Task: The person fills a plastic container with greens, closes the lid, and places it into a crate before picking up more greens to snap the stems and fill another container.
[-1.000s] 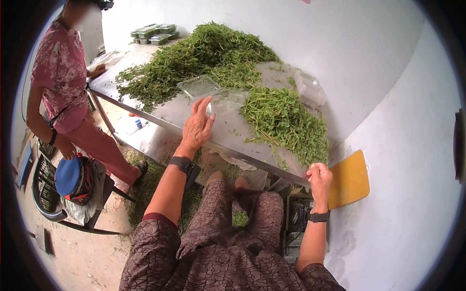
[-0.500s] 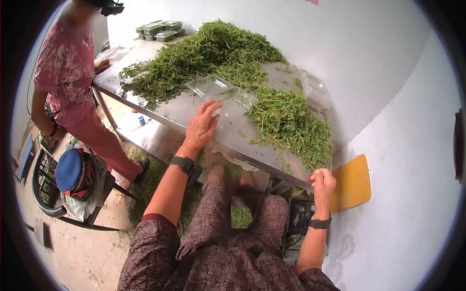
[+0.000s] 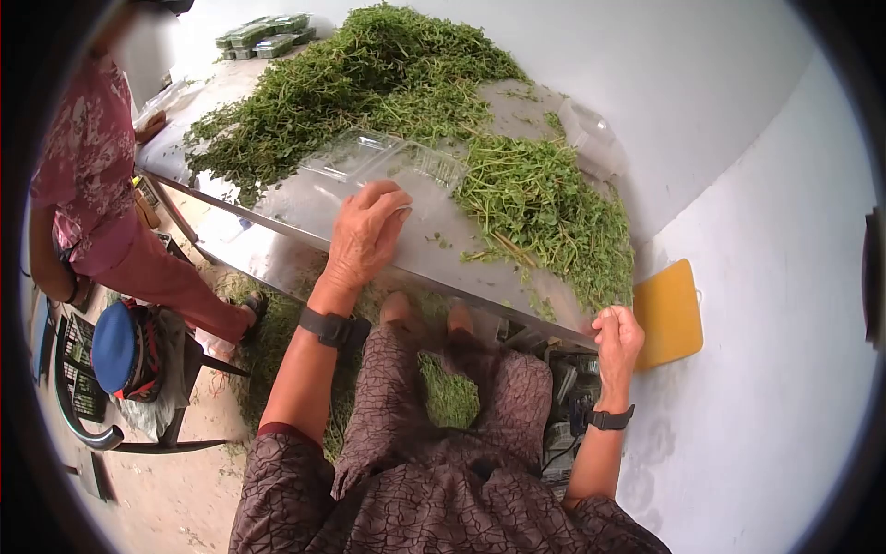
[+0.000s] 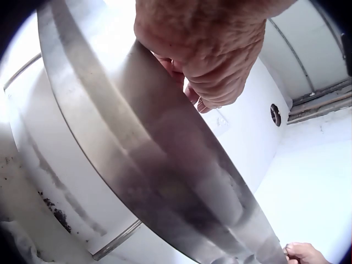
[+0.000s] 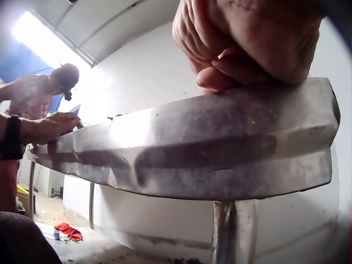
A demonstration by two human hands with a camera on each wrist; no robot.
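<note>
An open, clear plastic clamshell box lies on the steel table. My left hand hovers just in front of it, over the table's near edge, fingers loosely bent. No object shows in its grasp in the left wrist view, where the hand partly hides its own fingertips. At the table's right front corner rests my right hand, its fingers curled in and the thumb against them. The right wrist view has this hand on the steel edge, holding nothing visible. Cut green stems are heaped behind both hands.
A larger heap of greens spreads across the back. Filled boxes are stacked at the far left; clear empties stand by the wall. A person in pink stands left, near a chair with a blue cap. A yellow board leans right.
My left hand's fingers have bent more than a second ago. The right hand stays at the table corner. The view has shifted, and the other person's near arm has drawn back from the blue cap.
</note>
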